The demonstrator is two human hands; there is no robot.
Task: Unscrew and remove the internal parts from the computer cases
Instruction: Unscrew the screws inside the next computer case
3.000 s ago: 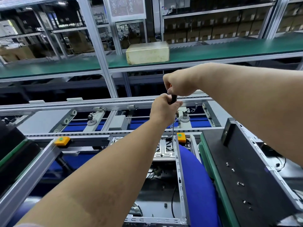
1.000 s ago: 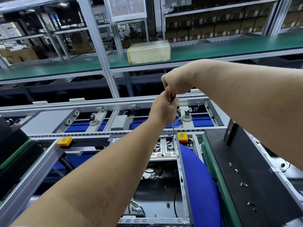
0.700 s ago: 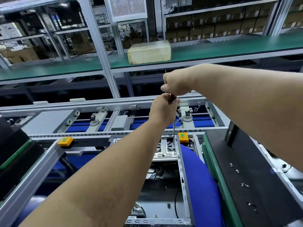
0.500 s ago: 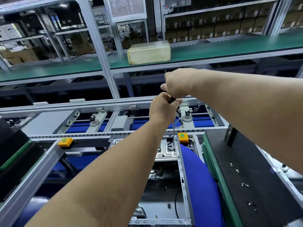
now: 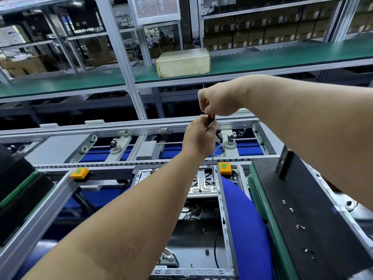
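An open computer case [image 5: 224,217] lies below me with cables and a silver stamped plate [image 5: 201,185] inside at its far end. A long screwdriver [image 5: 212,158] stands upright, its thin shaft reaching down to the case's far right corner. My left hand [image 5: 198,137] grips the lower part of the black-and-orange handle. My right hand [image 5: 219,102] is closed over the handle's top, directly above the left hand. Much of the case interior is hidden by my left forearm.
A black panel [image 5: 302,209] with several loose screws [image 5: 300,226] lies to the right on a green-edged tray. Blue cloth [image 5: 246,229] sits between case and panel. Orange stops [image 5: 224,167] mark the conveyor rail. A beige box [image 5: 183,62] rests on the green shelf.
My right hand has lifted slightly and turned on the handle's top while the left hand kept its hold. The screwdriver stays upright at the same corner.
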